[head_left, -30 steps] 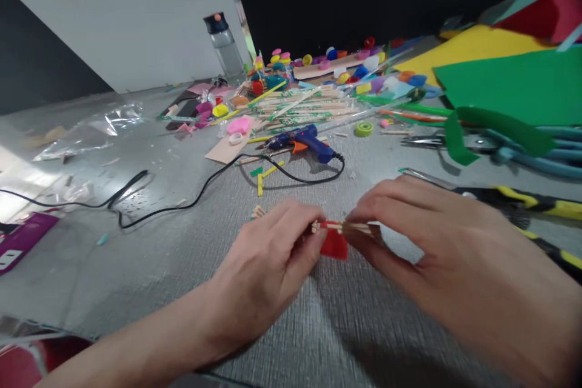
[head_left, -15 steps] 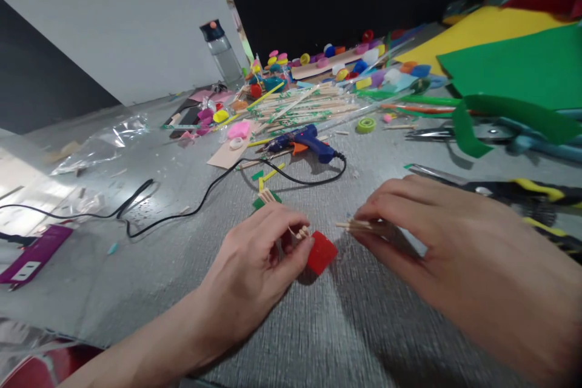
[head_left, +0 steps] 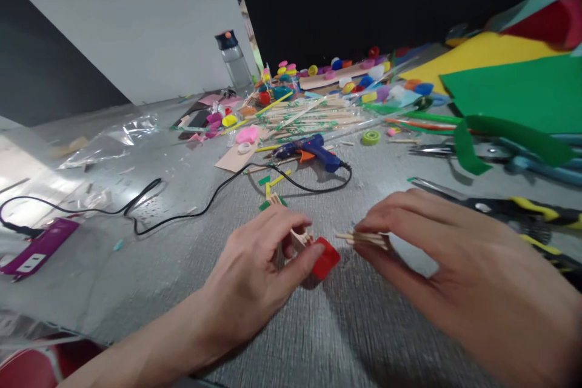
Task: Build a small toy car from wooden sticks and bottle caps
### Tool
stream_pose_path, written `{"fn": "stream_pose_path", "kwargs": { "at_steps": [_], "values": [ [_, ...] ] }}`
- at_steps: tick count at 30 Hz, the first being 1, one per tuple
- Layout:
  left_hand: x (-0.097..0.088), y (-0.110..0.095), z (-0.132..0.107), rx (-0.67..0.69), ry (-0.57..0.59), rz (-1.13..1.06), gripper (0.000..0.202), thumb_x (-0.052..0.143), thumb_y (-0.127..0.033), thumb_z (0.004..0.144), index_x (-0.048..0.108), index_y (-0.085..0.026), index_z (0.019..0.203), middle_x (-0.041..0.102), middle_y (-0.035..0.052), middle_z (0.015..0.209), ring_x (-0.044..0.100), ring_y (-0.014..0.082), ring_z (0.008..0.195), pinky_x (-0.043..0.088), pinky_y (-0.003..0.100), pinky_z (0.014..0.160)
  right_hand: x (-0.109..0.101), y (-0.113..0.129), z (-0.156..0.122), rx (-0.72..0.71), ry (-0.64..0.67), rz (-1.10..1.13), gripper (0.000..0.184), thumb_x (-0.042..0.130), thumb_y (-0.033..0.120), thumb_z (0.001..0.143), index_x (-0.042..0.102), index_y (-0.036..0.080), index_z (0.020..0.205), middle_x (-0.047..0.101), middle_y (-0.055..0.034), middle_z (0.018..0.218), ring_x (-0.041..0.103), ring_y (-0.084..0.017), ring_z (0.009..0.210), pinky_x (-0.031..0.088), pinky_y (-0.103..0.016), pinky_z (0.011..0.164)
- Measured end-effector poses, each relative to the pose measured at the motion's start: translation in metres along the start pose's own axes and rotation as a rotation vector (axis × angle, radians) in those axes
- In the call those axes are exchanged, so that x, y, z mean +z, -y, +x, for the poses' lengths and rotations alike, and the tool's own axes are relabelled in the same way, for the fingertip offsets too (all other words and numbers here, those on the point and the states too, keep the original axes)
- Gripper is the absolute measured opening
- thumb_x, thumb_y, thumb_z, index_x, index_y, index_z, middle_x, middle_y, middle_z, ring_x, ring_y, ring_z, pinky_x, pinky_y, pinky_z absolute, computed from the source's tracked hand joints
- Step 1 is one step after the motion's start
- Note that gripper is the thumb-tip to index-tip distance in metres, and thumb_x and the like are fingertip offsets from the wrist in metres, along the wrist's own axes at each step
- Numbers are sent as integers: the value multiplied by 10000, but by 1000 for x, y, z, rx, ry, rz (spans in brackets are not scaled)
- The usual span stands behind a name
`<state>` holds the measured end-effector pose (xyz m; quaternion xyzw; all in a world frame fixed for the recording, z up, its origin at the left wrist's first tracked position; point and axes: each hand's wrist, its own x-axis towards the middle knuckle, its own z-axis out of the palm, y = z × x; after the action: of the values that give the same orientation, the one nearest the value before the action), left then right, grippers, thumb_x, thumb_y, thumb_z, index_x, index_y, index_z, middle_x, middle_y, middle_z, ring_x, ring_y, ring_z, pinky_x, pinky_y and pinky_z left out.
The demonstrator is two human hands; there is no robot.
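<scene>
My left hand point(head_left: 257, 267) is closed around a bundle of thin wooden sticks point(head_left: 274, 199), whose far ends poke out beyond the fingers. Its thumb rests on a red piece point(head_left: 328, 262), apparently a plastic bottle cap, at the near end of the bundle. Most of the bundle is hidden by the palm. My right hand point(head_left: 436, 260) pinches a few short wooden sticks point(head_left: 364, 238) between thumb and fingers, their tips pointing left toward the red piece. A small gap separates the two.
Beyond the hands lies a blue glue gun point(head_left: 309, 150) with its black cord point(head_left: 200, 212) running left to a purple power strip point(head_left: 40, 248). Pliers point(head_left: 495, 203) lie right. Packaged sticks point(head_left: 313, 115), colourful caps point(head_left: 364, 82) and a bottle point(head_left: 234, 60) stand farther back.
My left thumb has slid forward onto the red piece, and the piece has tilted a little. My right hand still pinches its sticks, seen slightly turned. The whole view has shifted slightly.
</scene>
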<state>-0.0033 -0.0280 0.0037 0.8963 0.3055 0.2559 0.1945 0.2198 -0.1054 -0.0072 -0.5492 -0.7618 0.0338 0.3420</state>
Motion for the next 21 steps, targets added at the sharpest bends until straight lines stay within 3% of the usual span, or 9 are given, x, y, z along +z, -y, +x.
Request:
{"fn": "stream_pose_path", "kwargs": {
  "at_steps": [4,7,11,14,21],
  "values": [
    [-4,-7,-8,125,-202,-143,287,716,-180,925,631,-260,1187,659,19,951,607,145,775,525,280,639,-6,8,2,71,-50,264,40,632,292,1012,664,308,993,689,16,967,662,-179,832,529,-293,659],
    [-4,-11,-12,149,-165,-303,347,743,-190,911,639,-259,1235,654,40,1022,600,140,788,535,258,609,-6,14,2,171,-20,515,37,665,375,1001,699,362,992,712,44,961,693,-166,840,565,-243,678],
    [-3,-14,-11,130,-144,-490,304,765,-228,902,683,-245,1194,641,58,1052,613,152,850,571,254,653,-1,19,4,220,180,818,116,638,317,1013,731,366,966,731,66,913,719,-131,822,587,-193,757],
    [-6,-16,-10,121,-159,-565,180,743,-190,916,716,-232,1089,642,46,998,618,154,868,573,277,703,3,22,6,227,260,890,136,635,297,1013,751,342,957,742,45,919,723,-146,845,596,-210,779],
    [-7,-14,-8,75,-205,-665,18,735,-202,926,742,-218,920,678,38,872,634,165,819,557,304,694,6,32,12,274,255,883,184,613,319,1014,734,294,878,713,25,841,697,-154,806,585,-222,757]
  ]
}}
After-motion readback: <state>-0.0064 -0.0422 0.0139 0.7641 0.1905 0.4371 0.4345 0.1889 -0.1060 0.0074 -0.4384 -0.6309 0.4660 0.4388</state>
